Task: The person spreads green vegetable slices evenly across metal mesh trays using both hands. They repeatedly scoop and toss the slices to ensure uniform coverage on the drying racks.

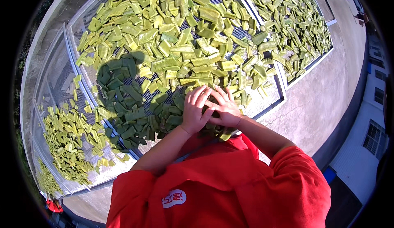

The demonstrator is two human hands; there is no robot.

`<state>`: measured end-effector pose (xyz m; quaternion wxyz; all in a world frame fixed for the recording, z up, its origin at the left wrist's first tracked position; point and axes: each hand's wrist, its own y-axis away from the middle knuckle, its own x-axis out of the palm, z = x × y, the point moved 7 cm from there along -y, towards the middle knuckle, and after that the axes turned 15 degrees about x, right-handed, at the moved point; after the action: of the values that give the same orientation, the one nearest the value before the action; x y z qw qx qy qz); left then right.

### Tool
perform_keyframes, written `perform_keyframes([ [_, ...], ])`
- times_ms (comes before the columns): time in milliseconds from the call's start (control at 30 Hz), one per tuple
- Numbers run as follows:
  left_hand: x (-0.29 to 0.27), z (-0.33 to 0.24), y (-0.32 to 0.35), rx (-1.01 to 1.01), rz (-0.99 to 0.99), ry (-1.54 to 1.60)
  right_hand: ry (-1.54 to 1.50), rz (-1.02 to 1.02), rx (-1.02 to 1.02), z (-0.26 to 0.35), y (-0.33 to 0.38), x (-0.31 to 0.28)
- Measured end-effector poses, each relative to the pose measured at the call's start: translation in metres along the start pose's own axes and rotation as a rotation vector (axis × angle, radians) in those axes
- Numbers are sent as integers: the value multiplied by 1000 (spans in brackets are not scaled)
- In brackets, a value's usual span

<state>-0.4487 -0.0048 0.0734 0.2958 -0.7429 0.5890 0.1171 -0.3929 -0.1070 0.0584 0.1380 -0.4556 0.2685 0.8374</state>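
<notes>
At the near edge of a mesh tray (269, 108), the person's left hand (194, 112) and right hand (228, 112) meet among flat green slices (180, 49), thumbs and fingertips overlapping. With 12 o'clock pointing away from the red shirt (230, 183), the left hand's fingers run toward 1 o'clock and the right hand's toward 11.

The relation that seems to matter most is the closeness of the slices: some lie right at the hands, and one (225, 135) pokes out at 6 o'clock from the right hand, near the shirt. Just past the fingertips, at about 11 to 12 o'clock, a bright slice (194, 81) lies with its long axis roughly from 9 to 3, across the line of the fingers; the left hand looks nearer to it.

The main spread reaches from 10 round to 12 o'clock, its slices pointing many ways. Shaded slices (117, 90) lie between 8 and 10 o'clock, on the left hand's side.

Both hands have bent, slightly parted fingers, but their undersides are hidden, so whether either grasps a slice cannot be told.
</notes>
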Motion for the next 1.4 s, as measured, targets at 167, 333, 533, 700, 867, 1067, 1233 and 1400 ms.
perform_keyframes([
  [167, -134, 125, 67, -345, -133, -691, 119, -238, 142, -73, -18, -20],
  [333, -234, 198, 101, -606, -94, -1130, 211, -417, 255, -84, -72, -74],
  [533, -224, 211, 98, -673, -58, -1165, 267, -182, -175, 31, -227, -40],
  [700, -226, 206, 92, -674, -94, -1099, 313, -28, -76, 118, -354, -19],
  [867, -223, 204, 89, -664, -114, -1002, 149, -226, -111, 178, -433, -5],
  [1067, -227, 204, 85, -675, -110, -957, -177, -333, -181, 255, -518, 2],
  [1233, -227, 208, 88, -710, -95, -929, -25, -150, -114, 317, -546, 16],
  [1400, -226, 207, 87, -699, -99, -923, 35, -26, -244, 369, -534, 38],
])
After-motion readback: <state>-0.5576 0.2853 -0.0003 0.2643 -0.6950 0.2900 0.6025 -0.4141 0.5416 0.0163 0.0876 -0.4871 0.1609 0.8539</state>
